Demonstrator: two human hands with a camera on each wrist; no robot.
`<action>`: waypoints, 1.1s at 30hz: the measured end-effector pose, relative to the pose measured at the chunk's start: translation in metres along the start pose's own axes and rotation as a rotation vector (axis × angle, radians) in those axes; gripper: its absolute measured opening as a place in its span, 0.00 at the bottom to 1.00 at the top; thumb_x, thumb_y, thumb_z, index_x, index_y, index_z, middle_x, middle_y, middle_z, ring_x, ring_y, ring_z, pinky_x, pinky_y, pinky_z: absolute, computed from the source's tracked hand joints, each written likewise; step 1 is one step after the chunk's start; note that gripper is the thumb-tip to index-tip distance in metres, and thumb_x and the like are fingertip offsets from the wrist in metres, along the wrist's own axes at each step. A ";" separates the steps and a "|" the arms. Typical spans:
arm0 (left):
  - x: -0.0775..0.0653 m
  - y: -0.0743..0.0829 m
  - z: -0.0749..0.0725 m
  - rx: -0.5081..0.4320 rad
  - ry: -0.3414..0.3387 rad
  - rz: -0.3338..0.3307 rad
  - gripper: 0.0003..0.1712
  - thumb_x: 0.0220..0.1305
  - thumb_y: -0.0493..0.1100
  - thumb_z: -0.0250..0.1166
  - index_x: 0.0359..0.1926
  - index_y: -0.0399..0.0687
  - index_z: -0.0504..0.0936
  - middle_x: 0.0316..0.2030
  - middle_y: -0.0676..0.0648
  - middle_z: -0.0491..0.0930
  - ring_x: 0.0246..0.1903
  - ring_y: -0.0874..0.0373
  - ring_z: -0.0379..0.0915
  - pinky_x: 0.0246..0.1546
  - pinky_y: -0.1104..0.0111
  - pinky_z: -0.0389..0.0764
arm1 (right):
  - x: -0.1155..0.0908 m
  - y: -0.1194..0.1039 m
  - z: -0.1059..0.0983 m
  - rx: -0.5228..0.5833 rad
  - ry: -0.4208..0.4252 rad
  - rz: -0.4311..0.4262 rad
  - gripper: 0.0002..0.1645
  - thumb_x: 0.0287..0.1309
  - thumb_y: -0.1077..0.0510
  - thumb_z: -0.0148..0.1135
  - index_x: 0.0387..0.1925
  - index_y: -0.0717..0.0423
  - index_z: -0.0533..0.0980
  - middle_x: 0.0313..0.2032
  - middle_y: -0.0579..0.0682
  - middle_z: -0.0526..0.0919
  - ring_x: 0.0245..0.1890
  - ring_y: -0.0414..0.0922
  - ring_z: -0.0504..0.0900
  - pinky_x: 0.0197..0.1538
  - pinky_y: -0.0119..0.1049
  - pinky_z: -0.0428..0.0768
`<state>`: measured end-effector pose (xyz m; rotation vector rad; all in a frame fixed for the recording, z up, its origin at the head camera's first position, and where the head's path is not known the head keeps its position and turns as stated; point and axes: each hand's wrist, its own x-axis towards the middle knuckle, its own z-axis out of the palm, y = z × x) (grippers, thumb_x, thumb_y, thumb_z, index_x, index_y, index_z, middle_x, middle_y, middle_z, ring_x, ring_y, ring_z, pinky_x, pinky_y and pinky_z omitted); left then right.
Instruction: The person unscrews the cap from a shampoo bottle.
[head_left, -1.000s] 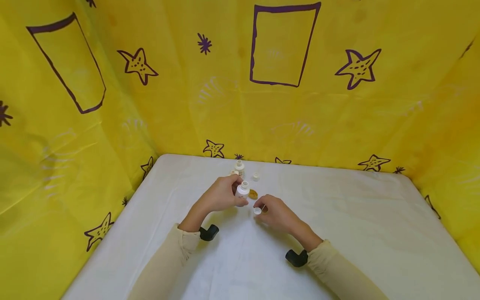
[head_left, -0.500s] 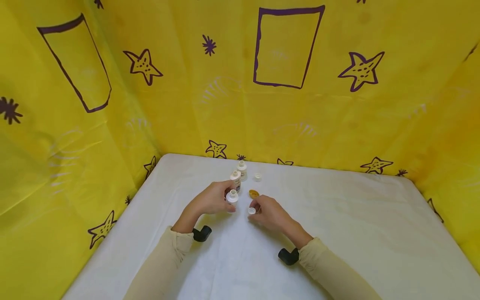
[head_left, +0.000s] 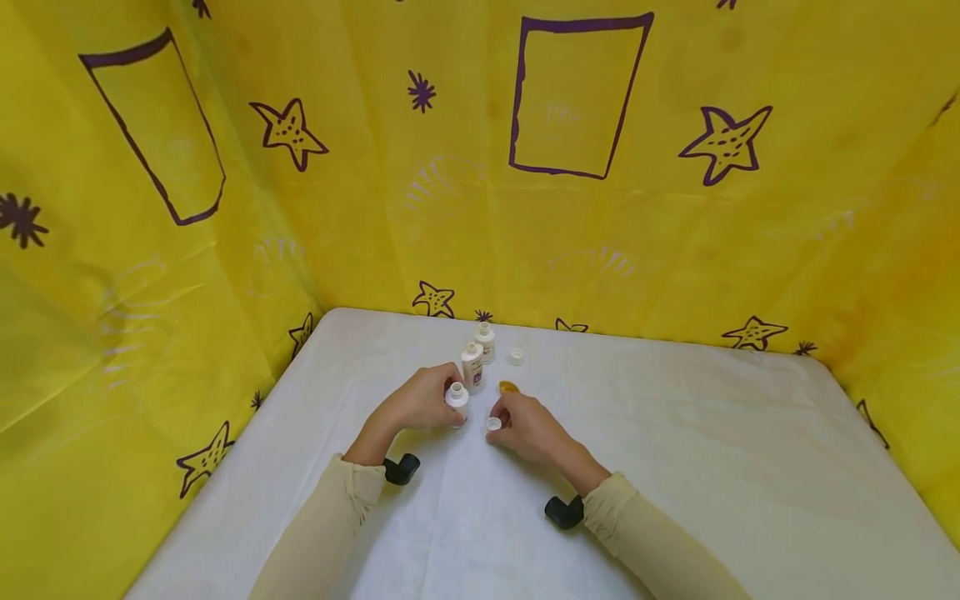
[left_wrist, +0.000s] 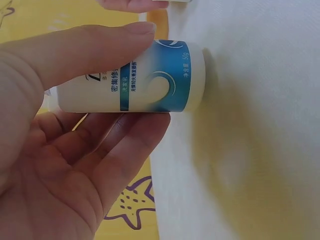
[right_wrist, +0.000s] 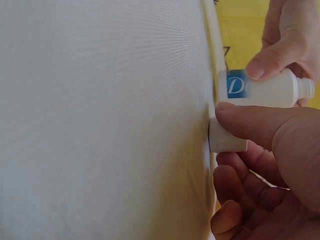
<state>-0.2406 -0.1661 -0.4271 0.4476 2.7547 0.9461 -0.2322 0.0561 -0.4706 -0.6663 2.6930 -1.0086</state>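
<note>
My left hand (head_left: 429, 398) grips a small white bottle (head_left: 457, 403) upright, thumb on one side and fingers on the other. Its blue-and-white label (left_wrist: 172, 80) faces the left wrist camera, and the threaded neck (right_wrist: 306, 88) has no cap. The bottle's base is right at the cloth. To its right, my right hand (head_left: 531, 427) pinches a white cap (right_wrist: 227, 138) between thumb and fingers, hollow side up in the head view, low at the table surface. Two more uncapped bottles stand just behind: a pale one (head_left: 472, 372) and a white one (head_left: 485, 344).
A yellow cap (head_left: 507, 387) lies behind my right hand, partly covered by it. Farther back is another white cap (head_left: 515, 357). The white-covered table (head_left: 675, 442) meets yellow patterned curtains (head_left: 420, 208) at the back and sides.
My left hand has moved left and down with its bottle, uncovering the pale bottle behind. My right hand has shifted left with the cap and lowered it toward the table.
</note>
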 end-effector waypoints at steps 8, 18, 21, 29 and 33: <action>0.002 -0.003 0.004 0.004 -0.001 -0.003 0.24 0.49 0.39 0.81 0.43 0.49 0.76 0.43 0.48 0.83 0.39 0.58 0.76 0.45 0.64 0.79 | -0.001 -0.003 0.001 -0.025 -0.017 0.042 0.12 0.56 0.54 0.75 0.39 0.53 0.81 0.32 0.44 0.82 0.33 0.41 0.76 0.41 0.36 0.77; 0.006 -0.005 0.007 -0.020 0.009 -0.050 0.26 0.49 0.40 0.81 0.47 0.51 0.76 0.43 0.50 0.82 0.39 0.57 0.75 0.44 0.64 0.77 | 0.002 -0.001 0.004 -0.048 -0.032 0.069 0.15 0.57 0.54 0.75 0.43 0.55 0.81 0.36 0.45 0.84 0.35 0.41 0.78 0.46 0.40 0.80; 0.005 -0.006 0.008 -0.027 0.002 -0.069 0.29 0.49 0.41 0.82 0.50 0.50 0.76 0.44 0.49 0.82 0.39 0.56 0.75 0.44 0.63 0.77 | 0.001 0.001 0.002 -0.034 -0.051 0.059 0.19 0.56 0.55 0.75 0.46 0.56 0.80 0.38 0.46 0.84 0.37 0.41 0.78 0.48 0.40 0.81; -0.018 0.010 -0.011 0.084 -0.011 -0.191 0.47 0.51 0.43 0.81 0.70 0.46 0.68 0.60 0.42 0.78 0.51 0.50 0.76 0.57 0.54 0.79 | -0.015 0.002 -0.019 -0.029 -0.063 0.067 0.25 0.58 0.52 0.74 0.55 0.57 0.78 0.42 0.48 0.80 0.40 0.44 0.76 0.48 0.39 0.78; -0.030 0.023 -0.030 0.161 0.039 -0.174 0.53 0.53 0.46 0.80 0.76 0.47 0.61 0.65 0.39 0.73 0.62 0.44 0.70 0.62 0.49 0.76 | -0.023 0.003 -0.040 -0.018 -0.001 0.096 0.21 0.64 0.52 0.69 0.56 0.56 0.79 0.45 0.49 0.81 0.41 0.43 0.77 0.48 0.39 0.79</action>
